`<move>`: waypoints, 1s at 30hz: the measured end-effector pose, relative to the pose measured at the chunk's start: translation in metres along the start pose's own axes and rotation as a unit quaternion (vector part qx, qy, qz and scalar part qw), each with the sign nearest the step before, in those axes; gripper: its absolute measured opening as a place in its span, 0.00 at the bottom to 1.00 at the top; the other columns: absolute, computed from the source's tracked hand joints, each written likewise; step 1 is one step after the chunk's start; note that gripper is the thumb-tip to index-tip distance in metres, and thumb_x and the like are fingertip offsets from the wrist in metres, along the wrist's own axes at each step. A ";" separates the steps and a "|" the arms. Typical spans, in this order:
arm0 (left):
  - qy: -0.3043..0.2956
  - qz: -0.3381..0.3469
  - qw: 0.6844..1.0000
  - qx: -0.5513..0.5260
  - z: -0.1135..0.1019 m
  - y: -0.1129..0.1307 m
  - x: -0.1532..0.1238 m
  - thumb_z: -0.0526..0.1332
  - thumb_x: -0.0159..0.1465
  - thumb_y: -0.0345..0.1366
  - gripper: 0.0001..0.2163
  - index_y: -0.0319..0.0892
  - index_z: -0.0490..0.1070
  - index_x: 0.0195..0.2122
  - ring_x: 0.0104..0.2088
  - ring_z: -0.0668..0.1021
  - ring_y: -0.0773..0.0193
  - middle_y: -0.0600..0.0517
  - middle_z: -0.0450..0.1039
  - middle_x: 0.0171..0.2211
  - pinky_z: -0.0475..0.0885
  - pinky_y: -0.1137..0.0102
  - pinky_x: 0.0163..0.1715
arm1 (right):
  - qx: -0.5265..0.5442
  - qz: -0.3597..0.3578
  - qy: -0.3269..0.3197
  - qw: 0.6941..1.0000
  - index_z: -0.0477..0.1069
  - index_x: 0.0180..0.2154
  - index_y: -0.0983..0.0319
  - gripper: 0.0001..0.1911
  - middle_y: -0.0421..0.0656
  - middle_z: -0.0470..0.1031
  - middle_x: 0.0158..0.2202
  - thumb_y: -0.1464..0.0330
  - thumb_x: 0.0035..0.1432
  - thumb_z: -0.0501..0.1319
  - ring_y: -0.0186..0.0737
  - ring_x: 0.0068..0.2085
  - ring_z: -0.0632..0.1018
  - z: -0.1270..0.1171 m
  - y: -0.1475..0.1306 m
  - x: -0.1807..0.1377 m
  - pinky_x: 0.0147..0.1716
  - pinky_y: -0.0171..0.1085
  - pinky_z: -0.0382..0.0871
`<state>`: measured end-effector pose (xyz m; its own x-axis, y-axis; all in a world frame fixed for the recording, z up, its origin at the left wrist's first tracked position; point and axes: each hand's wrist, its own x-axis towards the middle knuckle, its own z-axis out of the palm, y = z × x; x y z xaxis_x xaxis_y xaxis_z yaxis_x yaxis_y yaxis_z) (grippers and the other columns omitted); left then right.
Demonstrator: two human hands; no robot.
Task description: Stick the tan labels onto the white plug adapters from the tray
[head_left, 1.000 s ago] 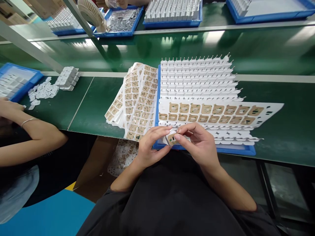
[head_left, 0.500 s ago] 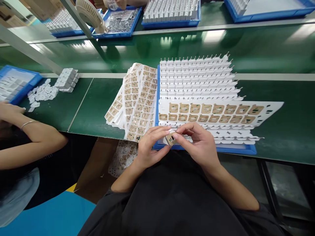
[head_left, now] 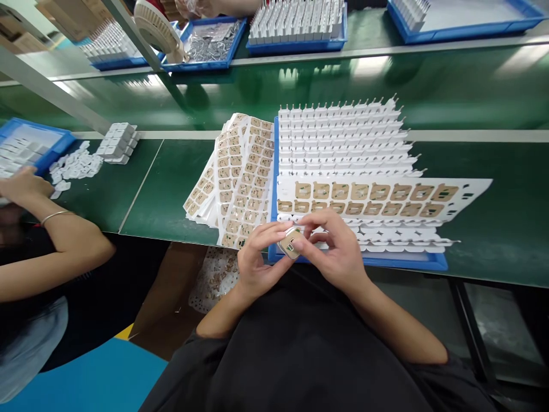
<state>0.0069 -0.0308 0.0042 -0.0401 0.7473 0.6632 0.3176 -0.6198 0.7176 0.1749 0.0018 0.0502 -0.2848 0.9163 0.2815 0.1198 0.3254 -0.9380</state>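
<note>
My left hand (head_left: 257, 257) and my right hand (head_left: 332, 249) meet over the near edge of the bench, both pinched on one small white plug part (head_left: 289, 242) with a tan sticker on its face. Right behind them lies a blue tray (head_left: 403, 262) packed with rows of white plug parts (head_left: 343, 137). A white sticker sheet (head_left: 377, 197) with tan labels rests across the tray. To the left of the tray, several more sticker sheets (head_left: 240, 177) are fanned out on the green bench top.
A co-worker's arm (head_left: 51, 240) with a bracelet reaches in at the left, near a blue tray (head_left: 30, 143) and loose white parts (head_left: 75, 166). Beyond a green conveyor (head_left: 300, 86) stand more blue trays (head_left: 295, 23) and a small fan (head_left: 156, 26).
My hands have shifted slightly left and turned the plug part between the fingers. The co-worker's hand moved a little farther up toward the left tray.
</note>
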 end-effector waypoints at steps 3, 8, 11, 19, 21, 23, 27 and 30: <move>0.029 0.027 0.999 0.018 0.004 -0.002 -0.002 0.69 0.63 0.31 0.19 0.48 0.68 0.54 0.55 0.79 0.54 0.45 0.78 0.53 0.76 0.52 0.56 | 0.066 0.034 -0.036 0.997 0.72 0.46 0.54 0.16 0.43 0.69 0.43 0.65 0.57 0.71 0.38 0.42 0.74 0.004 -0.001 -0.002 0.29 0.32 0.77; 0.061 0.055 0.996 0.046 0.007 -0.005 -0.003 0.72 0.59 0.31 0.23 0.49 0.66 0.53 0.55 0.79 0.56 0.48 0.79 0.51 0.77 0.52 0.55 | 0.178 0.041 -0.061 0.981 0.76 0.49 0.51 0.11 0.44 0.68 0.46 0.66 0.65 0.64 0.39 0.48 0.74 0.004 0.004 -0.007 0.38 0.35 0.77; 0.060 0.080 0.993 0.065 0.007 -0.002 0.000 0.73 0.58 0.28 0.24 0.48 0.66 0.52 0.55 0.79 0.56 0.48 0.79 0.51 0.77 0.53 0.54 | 0.197 0.038 -0.034 0.979 0.77 0.48 0.52 0.11 0.44 0.69 0.45 0.66 0.66 0.62 0.40 0.49 0.74 0.006 0.008 -0.009 0.42 0.37 0.76; 0.035 0.163 0.975 0.145 0.007 0.007 0.011 0.70 0.60 0.28 0.18 0.48 0.68 0.48 0.53 0.80 0.56 0.49 0.80 0.49 0.82 0.55 0.48 | 0.234 0.055 0.028 0.970 0.73 0.37 0.55 0.06 0.41 0.68 0.38 0.62 0.60 0.66 0.39 0.40 0.73 0.017 0.008 -0.008 0.36 0.36 0.71; 0.031 0.173 0.972 0.155 0.005 0.007 0.011 0.71 0.59 0.28 0.18 0.47 0.68 0.48 0.53 0.81 0.55 0.48 0.80 0.49 0.82 0.55 0.48 | 0.254 0.054 0.032 0.965 0.73 0.37 0.55 0.04 0.41 0.68 0.38 0.63 0.60 0.65 0.38 0.41 0.72 0.018 0.008 -0.008 0.38 0.36 0.71; 0.025 0.180 0.970 0.162 0.004 0.006 0.011 0.71 0.59 0.28 0.18 0.47 0.69 0.47 0.53 0.80 0.54 0.48 0.81 0.49 0.82 0.55 0.47 | 0.262 0.059 0.036 0.963 0.73 0.37 0.55 0.03 0.41 0.68 0.38 0.64 0.61 0.65 0.39 0.41 0.72 0.019 0.009 -0.009 0.40 0.37 0.71; 0.020 0.175 0.972 0.156 0.003 0.004 0.010 0.71 0.59 0.27 0.18 0.48 0.69 0.47 0.54 0.80 0.54 0.49 0.81 0.49 0.82 0.55 0.47 | 0.256 0.057 0.036 0.964 0.74 0.37 0.55 0.03 0.41 0.70 0.38 0.64 0.62 0.63 0.40 0.43 0.73 0.018 0.011 -0.009 0.43 0.40 0.71; 0.030 0.147 0.981 0.120 0.001 0.003 0.009 0.71 0.58 0.27 0.21 0.48 0.68 0.50 0.53 0.81 0.55 0.48 0.80 0.50 0.82 0.54 0.48 | 0.227 0.042 0.000 0.973 0.75 0.40 0.55 0.04 0.42 0.71 0.41 0.65 0.63 0.63 0.40 0.43 0.74 0.012 0.009 -0.006 0.43 0.40 0.72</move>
<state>0.0083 -0.0253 0.0120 0.0324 0.5248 0.8506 0.5378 -0.7265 0.4278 0.1657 -0.0036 0.0378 -0.2918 0.9354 0.1997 -0.2900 0.1124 -0.9504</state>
